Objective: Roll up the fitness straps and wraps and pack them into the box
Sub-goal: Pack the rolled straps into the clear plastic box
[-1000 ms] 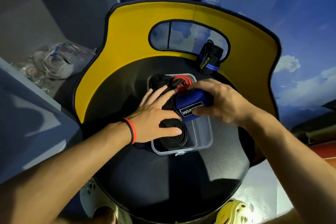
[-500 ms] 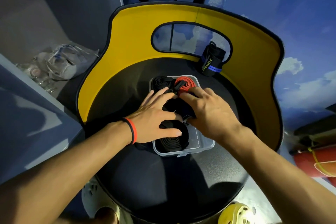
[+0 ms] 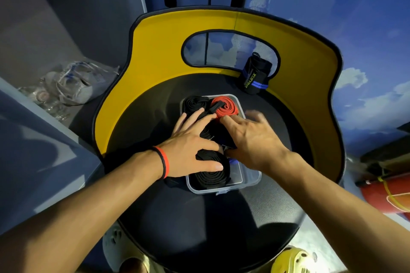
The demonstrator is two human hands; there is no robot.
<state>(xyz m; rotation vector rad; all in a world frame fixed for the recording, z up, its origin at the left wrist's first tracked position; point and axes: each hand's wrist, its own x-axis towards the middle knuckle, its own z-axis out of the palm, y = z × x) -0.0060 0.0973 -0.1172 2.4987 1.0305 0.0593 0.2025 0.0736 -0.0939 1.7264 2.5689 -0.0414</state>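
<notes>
On the black chair seat (image 3: 199,228), close before the yellow backrest (image 3: 155,55): clear box (image 3: 249,185), nearly full.

Holds down the black rolls with the left hand (image 3: 190,146), fingers spread and flat, thumb laid across the near black roll (image 3: 210,176). Probably done to stop the coils springing loose and to keep a gap open alongside.

Pushes the blue wrap (image 3: 231,160) into that gap on the box's right side with the right hand (image 3: 255,139), palm down on top. Cannot tell pinching from plain pressing there: thumb tucked under, outer fingers blurred, index tip touching or just beside the red roll (image 3: 225,107).

Stood on end at the far wall, side by side: far black roll (image 3: 195,103) and red roll, presumably for a tight fit.

Not yet packed: rolled black wrist wrap (image 3: 255,75) with blue stripes, leaning on the backrest by the cut-out, well apart from both hands.

Hidden or unclear:
- most of the blue wrap, covered by the right palm, only a sliver showing;
- middle black roll (image 3: 206,133), largely under the left fingers;
- box floor and left wall;
- contents of the crumpled plastic bag (image 3: 73,82) at left;
- red cylinder (image 3: 386,195) and pale shoes (image 3: 290,259), cut off by the frame edges.
</notes>
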